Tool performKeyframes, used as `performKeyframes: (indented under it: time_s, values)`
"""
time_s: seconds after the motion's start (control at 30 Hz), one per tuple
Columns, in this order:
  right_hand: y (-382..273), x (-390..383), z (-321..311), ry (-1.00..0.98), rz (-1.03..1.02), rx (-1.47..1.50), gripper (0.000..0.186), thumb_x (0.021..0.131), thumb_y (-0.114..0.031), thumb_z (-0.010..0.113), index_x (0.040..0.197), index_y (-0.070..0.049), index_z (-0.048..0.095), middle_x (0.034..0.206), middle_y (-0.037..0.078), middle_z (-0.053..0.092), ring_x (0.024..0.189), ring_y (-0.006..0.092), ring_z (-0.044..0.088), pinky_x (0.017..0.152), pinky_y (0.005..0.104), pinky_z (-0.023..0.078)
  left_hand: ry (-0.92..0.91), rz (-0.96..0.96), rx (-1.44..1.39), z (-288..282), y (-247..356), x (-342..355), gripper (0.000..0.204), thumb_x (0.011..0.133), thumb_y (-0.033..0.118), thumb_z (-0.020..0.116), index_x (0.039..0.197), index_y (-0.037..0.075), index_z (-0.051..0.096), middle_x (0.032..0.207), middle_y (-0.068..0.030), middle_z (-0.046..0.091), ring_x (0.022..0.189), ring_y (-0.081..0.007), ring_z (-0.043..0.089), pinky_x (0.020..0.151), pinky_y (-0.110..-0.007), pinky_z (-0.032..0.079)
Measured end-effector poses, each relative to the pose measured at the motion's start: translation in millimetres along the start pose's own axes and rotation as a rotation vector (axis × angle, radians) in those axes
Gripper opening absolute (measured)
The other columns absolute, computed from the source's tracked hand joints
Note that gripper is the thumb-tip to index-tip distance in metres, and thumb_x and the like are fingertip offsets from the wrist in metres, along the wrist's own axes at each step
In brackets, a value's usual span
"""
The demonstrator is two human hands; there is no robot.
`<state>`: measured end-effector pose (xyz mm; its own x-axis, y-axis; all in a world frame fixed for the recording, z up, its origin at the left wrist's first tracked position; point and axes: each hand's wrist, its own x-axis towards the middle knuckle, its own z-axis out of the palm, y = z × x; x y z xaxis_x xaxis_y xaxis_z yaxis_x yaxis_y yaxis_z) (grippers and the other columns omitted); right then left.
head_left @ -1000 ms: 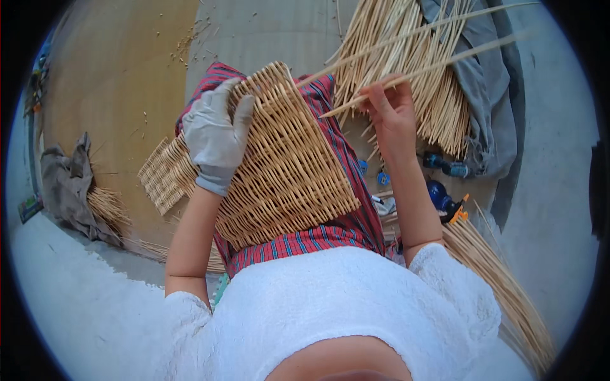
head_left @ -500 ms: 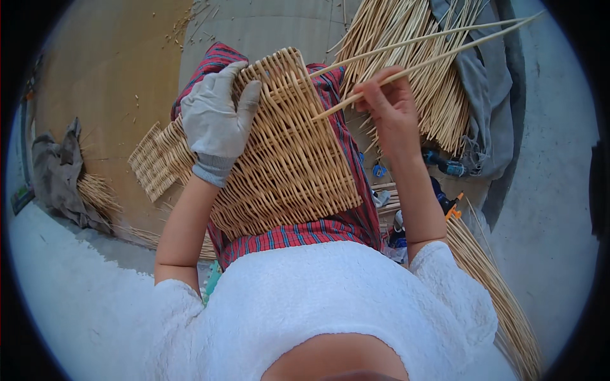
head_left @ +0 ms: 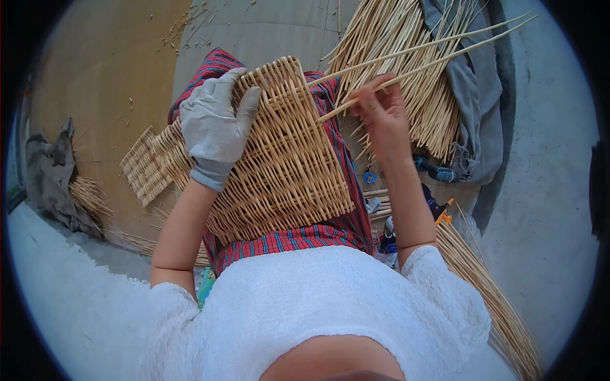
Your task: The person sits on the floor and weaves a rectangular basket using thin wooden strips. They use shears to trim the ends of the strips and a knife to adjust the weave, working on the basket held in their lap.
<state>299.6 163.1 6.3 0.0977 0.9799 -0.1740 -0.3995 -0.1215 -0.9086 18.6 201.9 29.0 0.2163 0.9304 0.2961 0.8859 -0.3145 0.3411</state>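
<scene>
One rod [head_left: 335, 112] is pinched in my right grip [head_left: 373, 96]; my gloved left grip [head_left: 244, 89] holds the woven panel [head_left: 286, 152], which I should steady while guiding the rod gently.

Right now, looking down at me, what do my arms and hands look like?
Your left hand wears a pale grey-white glove with a bluish-grey knitted cuff. Your right hand is bare. Both forearms are uncovered, and short, loose white sleeves with a fuzzy, towel-like texture end near the elbows.
</scene>
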Motion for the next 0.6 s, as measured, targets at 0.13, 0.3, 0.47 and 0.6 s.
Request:
performKeyframes:
  time_s: [0.13, 0.3, 0.47, 0.6]
  values:
    - [13.6, -15.1, 24.0, -0.024, 0.032, -0.047, 0.019, 0.103, -0.019, 0.072, 0.112, -0.008, 0.059, 0.097, 0.007, 0.074, 0.087, 0.0145, 0.071, 0.071, 0.0275, 0.055, -0.011, -0.001, 0.013, 0.7, 10.2, 7.7, 0.039, 0.103, 0.044, 0.064, 0.124, 0.013, 0.072, 0.106, -0.0107, 0.072, 0.1, -0.0314, 0.068, 0.091, -0.044, 0.049]
    - [-49.1, -17.0, 12.4, -0.403, -0.105, -0.919, 0.016, 0.101, -0.021, 0.072, 0.112, -0.011, 0.066, 0.087, 0.005, 0.073, 0.079, 0.0201, 0.072, 0.065, 0.0322, 0.055, -0.02, -0.014, 0.01, -2.6, 2.9, 6.1, 0.039, 0.102, 0.044, 0.064, 0.123, 0.012, 0.072, 0.105, -0.0112, 0.072, 0.1, -0.032, 0.068, 0.09, -0.045, 0.05]
    - [-72.8, 29.6, 11.2, -0.712, -0.634, -1.655, 0.01, 0.095, -0.025, 0.068, 0.101, -0.017, 0.064, 0.072, 0.006, 0.067, 0.065, 0.0293, 0.068, 0.057, 0.0427, 0.05, -0.044, -0.022, -0.012, -2.0, 1.4, 4.4, 0.04, 0.102, 0.044, 0.063, 0.124, 0.012, 0.071, 0.105, -0.011, 0.072, 0.099, -0.0319, 0.067, 0.089, -0.046, 0.05]
    - [-73.7, 42.4, 24.0, -0.899, -0.486, -1.767, 0.012, 0.092, -0.022, 0.066, 0.101, -0.018, 0.06, 0.073, 0.005, 0.068, 0.067, 0.0307, 0.07, 0.054, 0.0466, 0.048, -0.034, -0.03, 0.099, -3.1, 6.6, 0.2, 0.038, 0.102, 0.044, 0.064, 0.123, 0.013, 0.072, 0.103, -0.011, 0.072, 0.098, -0.0317, 0.067, 0.088, -0.045, 0.05]
